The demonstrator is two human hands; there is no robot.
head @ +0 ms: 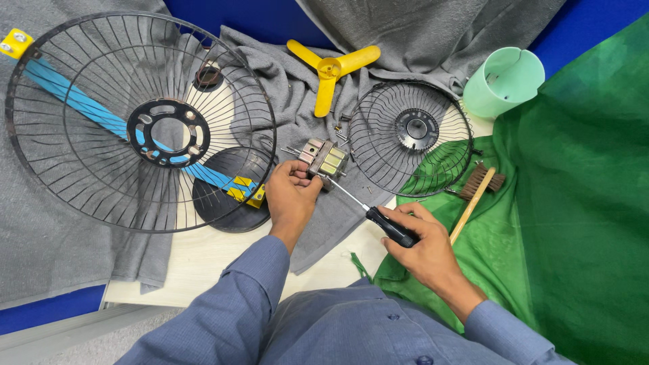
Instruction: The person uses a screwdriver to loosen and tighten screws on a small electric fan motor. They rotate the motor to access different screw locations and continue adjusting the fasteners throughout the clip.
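Note:
My left hand (pixel 292 197) grips a small fan motor (pixel 323 159), a metal block with yellowish windings, resting on a grey cloth (pixel 297 88). My right hand (pixel 419 242) holds a screwdriver (pixel 382 220) by its black handle. The thin shaft points up and left, and its tip touches the lower edge of the motor. A few small screws (pixel 340 130) lie on the cloth just beyond the motor.
A large black wire fan guard (pixel 88 196) lies at left over blue-and-yellow bars (pixel 81 101), with a black round base (pixel 216 203) under it. A smaller guard (pixel 412 135), yellow fan blade (pixel 331 71), mint cup (pixel 503 81), wooden brush (pixel 476 192) and green mesh cloth (pixel 574 203) lie right.

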